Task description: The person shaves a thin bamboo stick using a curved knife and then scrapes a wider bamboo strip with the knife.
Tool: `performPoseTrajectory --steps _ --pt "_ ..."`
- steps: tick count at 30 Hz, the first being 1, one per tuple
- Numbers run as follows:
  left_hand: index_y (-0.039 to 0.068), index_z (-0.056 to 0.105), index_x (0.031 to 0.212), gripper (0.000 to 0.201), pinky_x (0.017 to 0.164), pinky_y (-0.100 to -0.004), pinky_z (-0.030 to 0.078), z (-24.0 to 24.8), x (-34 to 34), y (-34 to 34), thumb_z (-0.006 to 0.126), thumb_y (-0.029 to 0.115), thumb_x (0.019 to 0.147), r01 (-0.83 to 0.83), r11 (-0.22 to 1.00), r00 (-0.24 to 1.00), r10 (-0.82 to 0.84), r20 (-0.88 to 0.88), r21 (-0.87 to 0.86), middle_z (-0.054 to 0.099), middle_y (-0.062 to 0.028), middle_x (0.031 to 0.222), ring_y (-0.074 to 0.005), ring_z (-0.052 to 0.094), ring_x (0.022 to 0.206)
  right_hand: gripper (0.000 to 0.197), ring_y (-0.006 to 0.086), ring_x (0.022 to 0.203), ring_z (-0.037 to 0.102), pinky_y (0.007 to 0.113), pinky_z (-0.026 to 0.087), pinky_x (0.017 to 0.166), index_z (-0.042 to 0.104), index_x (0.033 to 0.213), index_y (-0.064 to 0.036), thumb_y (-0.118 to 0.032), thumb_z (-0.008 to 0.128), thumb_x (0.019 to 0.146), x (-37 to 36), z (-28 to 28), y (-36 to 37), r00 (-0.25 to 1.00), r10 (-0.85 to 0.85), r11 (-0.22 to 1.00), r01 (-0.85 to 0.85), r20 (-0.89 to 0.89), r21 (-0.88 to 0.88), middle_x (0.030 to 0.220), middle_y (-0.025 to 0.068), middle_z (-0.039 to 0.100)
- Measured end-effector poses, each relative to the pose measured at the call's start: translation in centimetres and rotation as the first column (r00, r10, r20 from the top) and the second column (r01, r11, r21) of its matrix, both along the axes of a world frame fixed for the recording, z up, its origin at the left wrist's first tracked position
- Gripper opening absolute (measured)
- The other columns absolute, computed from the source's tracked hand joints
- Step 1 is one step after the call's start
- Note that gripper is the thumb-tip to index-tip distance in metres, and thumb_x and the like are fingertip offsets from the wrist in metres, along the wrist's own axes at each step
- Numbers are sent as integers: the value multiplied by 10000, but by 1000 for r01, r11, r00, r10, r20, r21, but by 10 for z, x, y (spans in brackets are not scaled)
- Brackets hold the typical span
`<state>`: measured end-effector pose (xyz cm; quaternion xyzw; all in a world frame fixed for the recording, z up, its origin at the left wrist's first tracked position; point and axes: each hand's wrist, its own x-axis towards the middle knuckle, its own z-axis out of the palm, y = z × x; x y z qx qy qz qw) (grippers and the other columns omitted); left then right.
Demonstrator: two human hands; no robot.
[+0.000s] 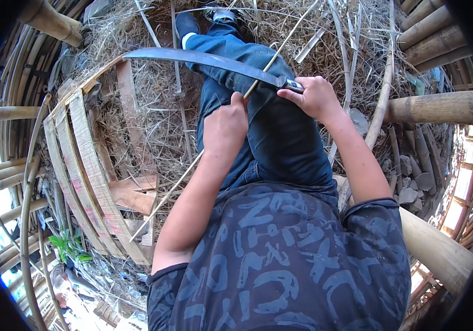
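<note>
In my right hand [312,98] is the dark handle of a long curved machete [203,58], its fingers wrapped round it. The blade reaches left across my jeans, and its tip is over the wooden slats. My left hand [226,122] is closed round a thin bamboo stick [285,44]. That stick slants from the top of the view, past my fist and under my forearm, down to the lower left. Near the handle, the blade crosses the stick just beyond my left hand; whether they touch, I cannot tell.
A slatted wooden pallet [84,160] lies at my left, with a broken wood piece [133,199] beside it. Dry straw and shavings [153,110] cover the ground. Thick bamboo poles [438,107] stand at the right, near rubble [409,190]. A green plant [70,243] grows at lower left.
</note>
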<state>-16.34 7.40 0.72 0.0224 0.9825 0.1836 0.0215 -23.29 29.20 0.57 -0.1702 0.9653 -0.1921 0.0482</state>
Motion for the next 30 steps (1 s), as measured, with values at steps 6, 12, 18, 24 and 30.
performPoseTrajectory --steps 6,12,18,24,30 --pt "45 505 867 248 484 -488 499 -6 17 -4 443 256 983 -51 998 997 50 52 21 607 -193 585 -383 633 564 748 374 693 664 458 533 627 657 699 -45 -776 504 752 -14 -17 -1 1000 -15 1000 15 -1 4 674 182 651" --pt "54 495 860 255 471 -476 499 3 24 -2 445 270 986 -53 998 995 51 83 17 605 -179 582 -372 633 557 691 245 487 497 370 403 513 577 643 0 -666 562 828 -45 -26 22 985 -163 971 171 63 -164 523 109 525" --pt "46 505 889 216 477 -474 476 9 0 -2 446 233 980 -26 1000 999 26 23 5 599 -178 582 -363 627 556 678 359 593 630 417 489 576 643 647 -15 -680 604 773 -21 9 9 976 -114 976 144 184 -161 564 177 591" --pt "38 534 945 198 480 -474 472 -6 3 -1 441 211 975 -120 993 990 121 78 -18 595 -176 568 -371 625 559 690 372 603 622 421 484 563 626 640 -2 -680 612 763 -16 -7 -8 977 -18 989 48 211 -139 586 188 598" --pt "48 520 919 188 471 -487 488 -22 6 3 441 210 973 -184 983 977 185 102 -12 606 -186 578 -371 635 560 688 382 658 635 432 498 601 635 660 1 -677 604 772 -31 -30 -12 955 78 988 -35 287 -152 634 197 620"
